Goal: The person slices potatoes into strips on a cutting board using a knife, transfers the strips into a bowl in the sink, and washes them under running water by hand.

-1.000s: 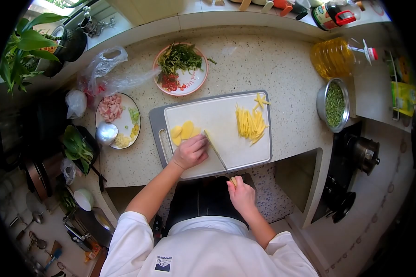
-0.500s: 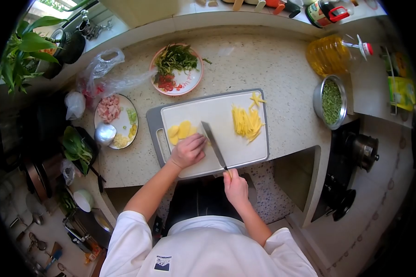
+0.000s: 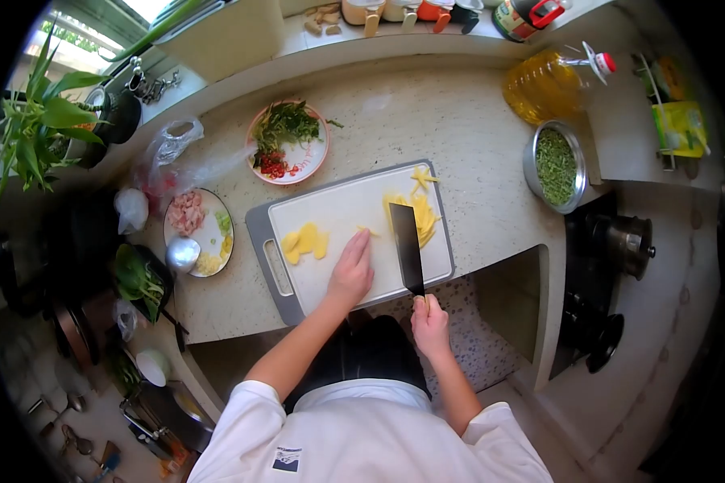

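My right hand (image 3: 430,322) grips the handle of a cleaver (image 3: 408,251). Its broad dark blade lies over the right part of the grey-rimmed white cutting board (image 3: 342,189), its tip end covering some of a pile of yellow strips (image 3: 428,225) that look like potato. My left hand (image 3: 351,272) rests at the middle of the board with its fingers stretched out. A few small yellow strips (image 3: 369,231) lie at those fingertips. Left of that hand, several yellow slices (image 3: 304,242) are spread near the board's handle slot.
Behind the board stands a plate (image 3: 318,157) of chopped greens and red chilli. At left, another plate (image 3: 211,216) holds diced meat and a spoon (image 3: 183,253). A metal bowl (image 3: 532,165) of chopped greens and an oil bottle (image 3: 542,88) stand at right.
The cleaver has moved right, from mid-board to the strip pile, its blade now turned flat to view. My left hand has moved right, off the slices, and its fingers have straightened.
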Demonstrator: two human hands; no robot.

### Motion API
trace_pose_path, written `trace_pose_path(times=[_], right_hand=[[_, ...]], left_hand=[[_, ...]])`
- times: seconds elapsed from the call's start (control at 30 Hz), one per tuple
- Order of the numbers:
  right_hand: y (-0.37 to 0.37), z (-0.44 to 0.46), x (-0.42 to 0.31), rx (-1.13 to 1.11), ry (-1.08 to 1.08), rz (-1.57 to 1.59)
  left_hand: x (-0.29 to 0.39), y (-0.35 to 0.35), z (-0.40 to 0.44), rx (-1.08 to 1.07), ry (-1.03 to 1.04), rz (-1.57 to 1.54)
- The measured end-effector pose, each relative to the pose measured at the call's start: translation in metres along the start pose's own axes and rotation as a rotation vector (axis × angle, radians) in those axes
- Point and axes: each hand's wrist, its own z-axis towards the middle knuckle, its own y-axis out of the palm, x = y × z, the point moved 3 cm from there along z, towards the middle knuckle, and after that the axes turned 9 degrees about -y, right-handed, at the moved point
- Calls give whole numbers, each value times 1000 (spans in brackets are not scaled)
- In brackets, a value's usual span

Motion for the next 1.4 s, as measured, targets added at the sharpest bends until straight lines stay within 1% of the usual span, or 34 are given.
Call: trace_pose_path(times=[0.07, 0.17, 0.27, 0.37, 0.47, 0.57, 0.6, 0.7, 0.8, 0.9, 1.0, 1.17, 1.4], right_hand=[[-4, -2, -4, 16, 11, 19], [-9, -7, -4, 31, 0, 26], [-13, -7, -2, 45, -14, 35], [-13, -9, -1, 50, 3, 69], [-7, -11, 8, 41, 4, 76], [-5, -13, 2, 16, 3, 52], [-5, -14, 0, 14, -14, 19], [-7, -17, -1, 11, -55, -30], [-8, -19, -4, -26, -92, -118], [-6, -19, -2, -74, -117, -205], [-1, -19, -2, -105, -144, -257], [2, -17, 2, -144, -147, -314], [1, -13, 4, -173, -139, -339]], left_hand=[[3, 16, 10, 52, 8, -6], [17, 7, 21, 98, -141, -53], [14, -14, 11, 184, -337, -67], [0, -20, -11, 21, -680, -234], [-10, 4, -28, 74, -758, -409], [6, 15, -23, 76, -874, -580], [10, 17, -19, 32, -865, -583], [19, 4, -17, 40, -767, -407], [8, -14, -16, 68, -345, -54], [5, -27, -10, 40, -1, 135], [-1, -28, -11, -64, 135, 157], [-9, -21, -13, -75, 201, 182], [-11, -20, -14, -74, 191, 175]])
